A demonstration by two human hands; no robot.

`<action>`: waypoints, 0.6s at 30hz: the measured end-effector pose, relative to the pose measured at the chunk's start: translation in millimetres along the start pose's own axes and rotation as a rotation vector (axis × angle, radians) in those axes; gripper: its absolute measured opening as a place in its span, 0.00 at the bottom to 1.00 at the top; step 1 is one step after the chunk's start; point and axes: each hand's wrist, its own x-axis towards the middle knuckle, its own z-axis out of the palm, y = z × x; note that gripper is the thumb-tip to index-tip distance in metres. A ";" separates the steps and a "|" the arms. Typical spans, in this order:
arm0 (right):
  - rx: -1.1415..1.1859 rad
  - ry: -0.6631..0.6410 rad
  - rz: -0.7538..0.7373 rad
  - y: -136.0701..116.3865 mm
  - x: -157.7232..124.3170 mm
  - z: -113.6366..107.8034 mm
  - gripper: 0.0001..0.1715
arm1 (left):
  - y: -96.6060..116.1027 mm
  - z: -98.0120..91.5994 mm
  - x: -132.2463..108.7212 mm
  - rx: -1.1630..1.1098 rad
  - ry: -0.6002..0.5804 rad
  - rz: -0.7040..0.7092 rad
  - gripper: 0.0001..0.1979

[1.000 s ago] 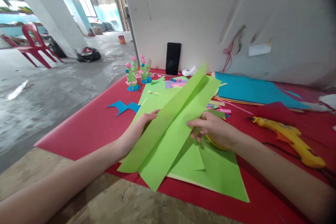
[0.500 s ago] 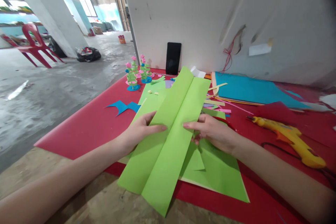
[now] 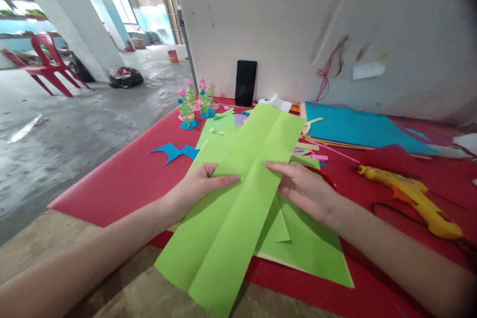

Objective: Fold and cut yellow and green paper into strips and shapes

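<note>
A light green sheet of paper (image 3: 227,223) with a lengthwise crease is held up, tilted, above the table. My left hand (image 3: 197,186) grips its left edge, thumb on top and the other fingers behind it. On the right edge, my right hand (image 3: 305,186) pinches the sheet with the thumb on top; its other fingers are partly hidden beneath. Under the held sheet lie more green sheets (image 3: 309,253) and a cut green piece (image 3: 276,226). Part of a red-handled tool (image 3: 328,179) shows behind my right hand.
A yellow glue gun (image 3: 413,194) lies at right on the red table cover (image 3: 122,179). Small paper trees (image 3: 188,109) stand at the back left, near blue paper scraps (image 3: 175,152). A black phone (image 3: 246,83) leans on the wall. Blue sheets (image 3: 357,126) are stacked at the back right.
The green sheet has flattened out more at its crease and its near end has come lower and leftward. My right hand has shifted slightly up along the edge.
</note>
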 end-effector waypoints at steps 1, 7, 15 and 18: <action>0.015 -0.001 -0.001 -0.1 -0.5 0.2 0.11 | 0.2 0.5 -0.1 -0.014 0.002 -0.006 0.15; 0.088 -0.047 -0.001 -0.7 -1.6 0.4 0.12 | 1.3 0.5 -0.2 -0.046 -0.020 -0.023 0.14; 0.100 0.004 0.000 -7.8 5.8 -9.2 0.11 | 0.0 -3.0 0.1 0.029 -0.090 -0.013 0.09; 0.091 0.045 -0.045 -14.8 8.8 -14.2 0.10 | -0.4 -4.0 1.1 0.046 -0.124 -0.002 0.07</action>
